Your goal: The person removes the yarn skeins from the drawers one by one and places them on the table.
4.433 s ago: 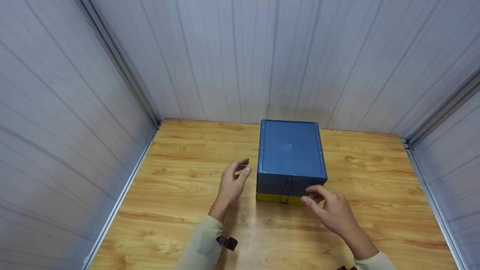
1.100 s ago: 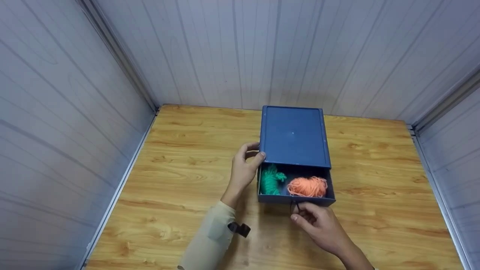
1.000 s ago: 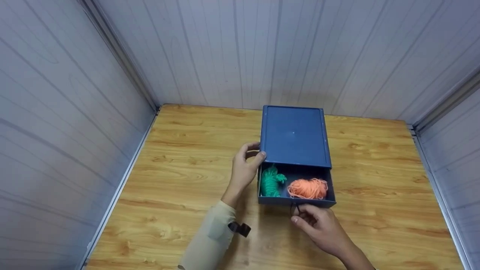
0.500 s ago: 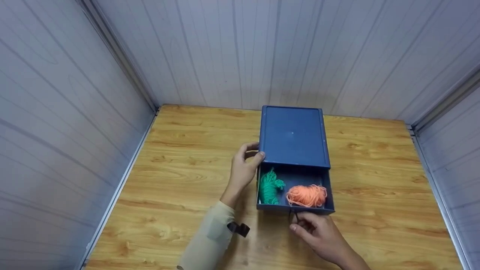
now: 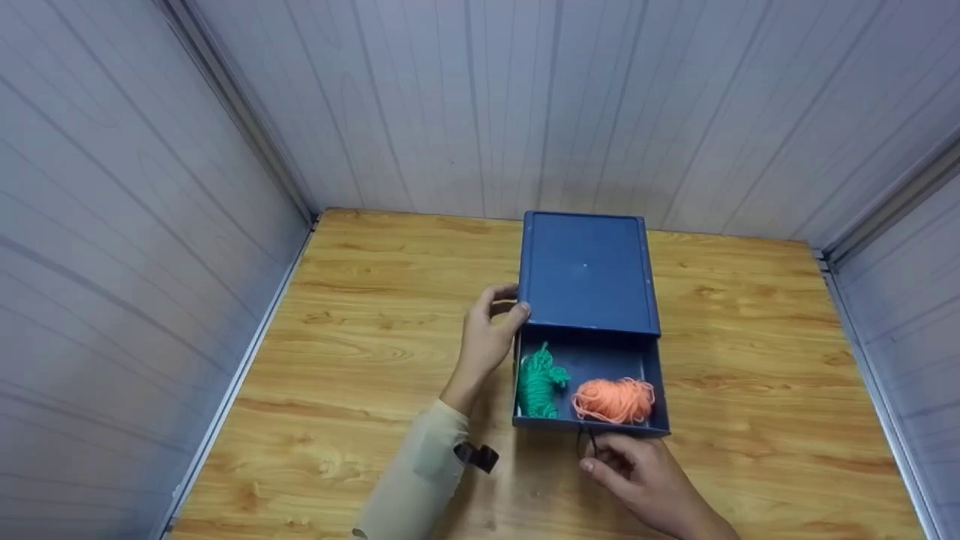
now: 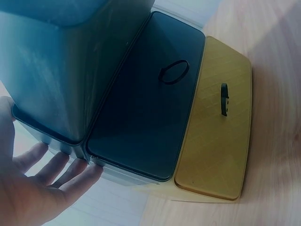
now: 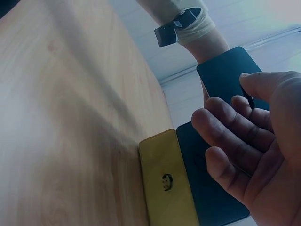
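Observation:
A blue drawer cabinet (image 5: pixel 589 274) stands on the wooden table, its top drawer (image 5: pixel 600 356) pulled well out toward me. In that drawer, a green yarn skein (image 5: pixel 538 386) lies at the left and an orange yarn skein (image 5: pixel 615 400) at the front right. My left hand (image 5: pixel 486 337) presses the cabinet's left side with its fingertips, the thumb on the top edge. With my right hand (image 5: pixel 637 476) I pinch the black loop handle (image 5: pixel 595 444) on the drawer front. Below are a closed dark blue drawer (image 6: pixel 143 99) and a closed yellow drawer (image 6: pixel 216 127).
Pale panel walls (image 5: pixel 450 105) enclose the table (image 5: pixel 360 315) at the back and both sides. The cabinet sits near the back wall. Black loops also hang on the two lower drawer fronts. A dark wrist camera (image 5: pixel 477 457) is strapped to my left sleeve.
The top drawer has gone from closed to pulled out, exposing both skeins, and slid farther toward me this last second with my right hand. My left hand came onto the cabinet's side and stays.

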Tool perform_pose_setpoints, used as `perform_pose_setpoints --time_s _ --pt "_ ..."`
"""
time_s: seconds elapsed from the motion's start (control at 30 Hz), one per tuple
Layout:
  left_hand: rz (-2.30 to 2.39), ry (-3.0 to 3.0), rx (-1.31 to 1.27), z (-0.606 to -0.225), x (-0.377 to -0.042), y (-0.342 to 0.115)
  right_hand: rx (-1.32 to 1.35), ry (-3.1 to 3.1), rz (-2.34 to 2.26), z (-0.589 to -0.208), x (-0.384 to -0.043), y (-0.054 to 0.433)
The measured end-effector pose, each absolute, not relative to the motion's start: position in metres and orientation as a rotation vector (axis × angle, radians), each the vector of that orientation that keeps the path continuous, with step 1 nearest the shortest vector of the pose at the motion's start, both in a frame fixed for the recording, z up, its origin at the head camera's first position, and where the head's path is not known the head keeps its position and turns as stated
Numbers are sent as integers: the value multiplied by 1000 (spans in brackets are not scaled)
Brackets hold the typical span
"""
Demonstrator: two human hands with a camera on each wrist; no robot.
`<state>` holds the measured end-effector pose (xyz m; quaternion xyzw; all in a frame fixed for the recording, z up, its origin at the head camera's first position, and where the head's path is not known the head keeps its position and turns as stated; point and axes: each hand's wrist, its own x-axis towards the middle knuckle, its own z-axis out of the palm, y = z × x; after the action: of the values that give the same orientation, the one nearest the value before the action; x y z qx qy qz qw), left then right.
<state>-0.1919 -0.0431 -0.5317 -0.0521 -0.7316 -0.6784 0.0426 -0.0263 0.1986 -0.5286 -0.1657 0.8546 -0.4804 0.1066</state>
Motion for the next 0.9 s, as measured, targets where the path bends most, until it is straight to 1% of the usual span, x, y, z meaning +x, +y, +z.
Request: perform_pose_setpoints --time_s 0.23,0.47,0.7,0.9 --pt "-2073 -2236 -152 -531 -191 -44 -633 2614 -1316 -506 -23 210" --pt "-2083 -2248 -158 -530 -191 -44 -626 2694 -1264 -476 -21 222" --pt "-2071 -2250 -150 -531 -190 -44 -597 2795 -1246 -460 -32 225" --pt "-2071 -2233 -175 -531 -191 -44 -662 2900 -1294 -454 -46 223"
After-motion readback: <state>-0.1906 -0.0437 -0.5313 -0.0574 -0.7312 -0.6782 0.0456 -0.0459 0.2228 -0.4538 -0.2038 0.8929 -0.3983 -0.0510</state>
